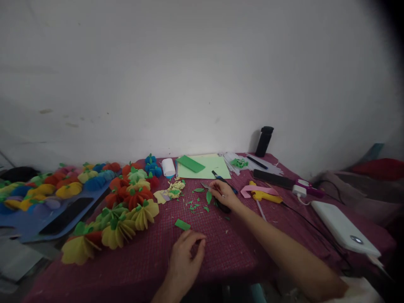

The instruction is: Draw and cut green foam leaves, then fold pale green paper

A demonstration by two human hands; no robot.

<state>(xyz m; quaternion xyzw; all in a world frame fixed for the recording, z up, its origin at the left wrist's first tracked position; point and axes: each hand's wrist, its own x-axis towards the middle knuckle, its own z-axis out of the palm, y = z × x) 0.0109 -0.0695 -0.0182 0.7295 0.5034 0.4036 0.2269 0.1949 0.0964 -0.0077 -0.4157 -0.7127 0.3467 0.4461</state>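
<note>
My right hand (223, 194) is closed on a pair of scissors (222, 206). Their blade tip pokes out past my fingertips and a black handle shows under the hand; the hand hides the rest. Just below those fingertips is a green paper leaf (208, 197), and I cannot tell if they touch it. Another leaf (198, 190) lies to the left among small green scraps (193, 206). My left hand (185, 255) rests near the table's front edge, loosely curled with the thumb apart, holding nothing visible. A short green paper strip (182, 224) lies beside its knuckles.
Colourful paper pumpkins (118, 231) crowd the left side. Behind are a white roll (168, 167), pale green paper (210, 166) and a blue-black tool (225, 182). At right are a yellow glue gun (267, 196) with a cord, a power bank (344, 227) and a black bottle (264, 142).
</note>
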